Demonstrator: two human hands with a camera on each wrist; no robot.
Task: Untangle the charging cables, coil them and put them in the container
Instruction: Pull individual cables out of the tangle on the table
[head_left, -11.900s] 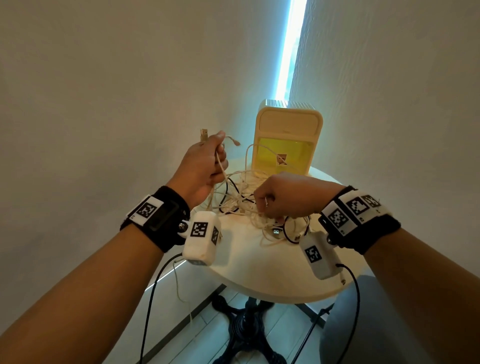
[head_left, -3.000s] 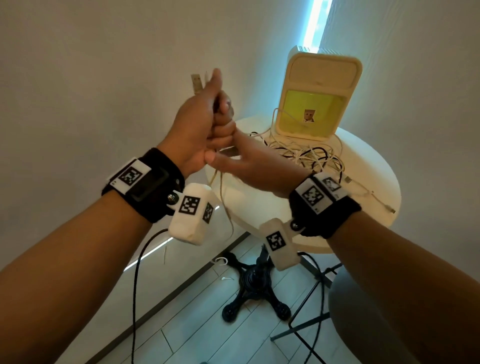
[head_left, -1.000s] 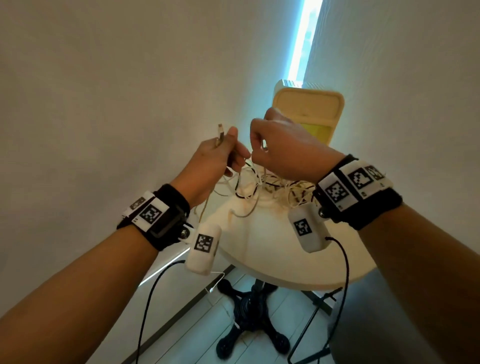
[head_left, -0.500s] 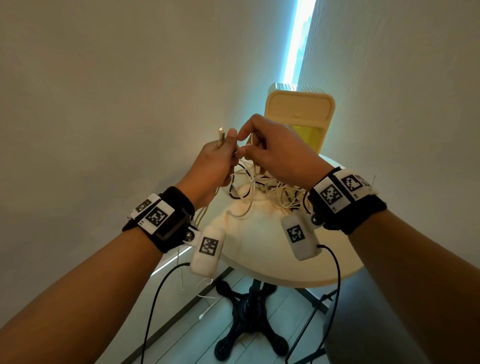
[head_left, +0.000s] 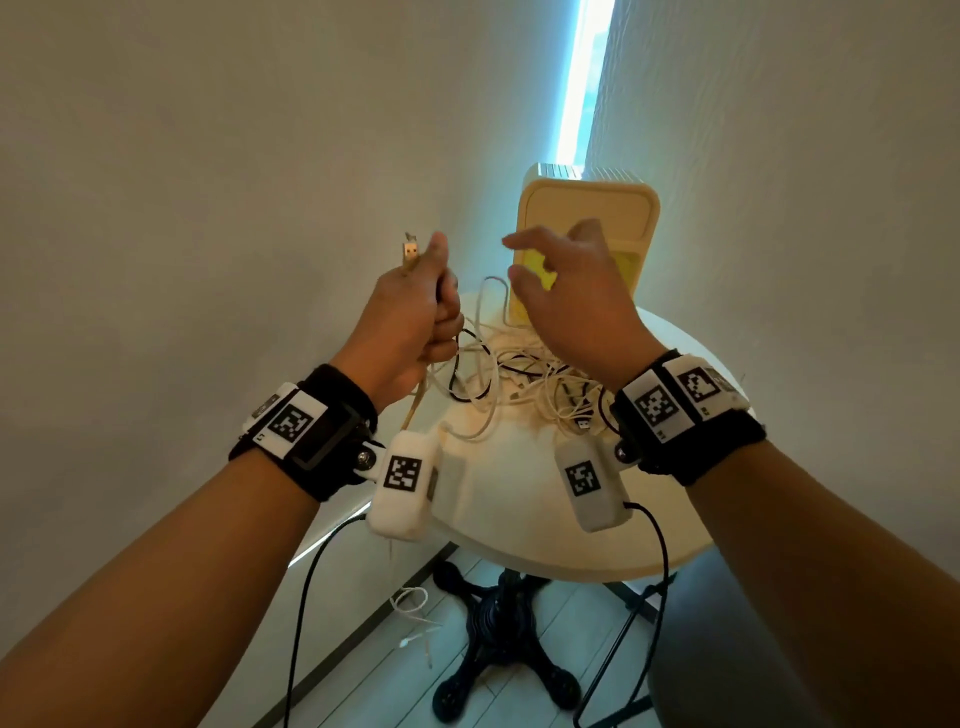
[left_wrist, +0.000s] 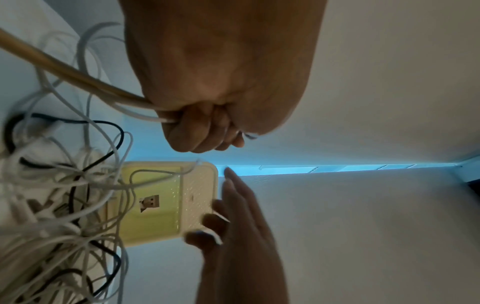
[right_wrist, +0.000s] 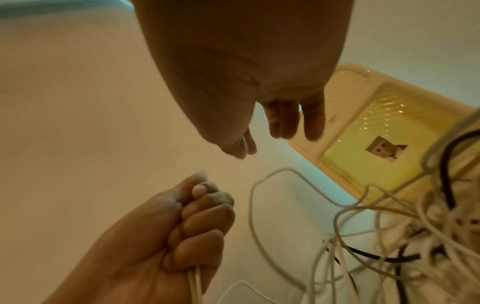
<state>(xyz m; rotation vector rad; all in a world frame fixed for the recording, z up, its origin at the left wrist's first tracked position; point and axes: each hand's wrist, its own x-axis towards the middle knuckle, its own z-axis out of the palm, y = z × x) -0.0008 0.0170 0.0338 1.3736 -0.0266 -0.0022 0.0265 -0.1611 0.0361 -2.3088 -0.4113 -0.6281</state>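
Beside the yellow-windowed cream plastic container (head_left: 589, 218), my right hand (head_left: 576, 306) has let go, fingers spread; my left hand (head_left: 410, 317) still grips the beige USB cable (left_wrist: 64, 76).

Smooth plastic container (head_left: 589, 208), yellow translucent front; rubbery matt cables (head_left: 519, 374); metal plug (head_left: 410, 253); smooth matt counter (head_left: 519, 514).

The left hand (head_left: 410, 317) swallows the stretch of beige cable (left_wrist: 78, 78) inside its fist. The right hand (head_left: 576, 306) covers the container (head_left: 587, 208) at its six o'clock. Which strand is which in the blurred tangle (head_left: 519, 384), I cannot tell.
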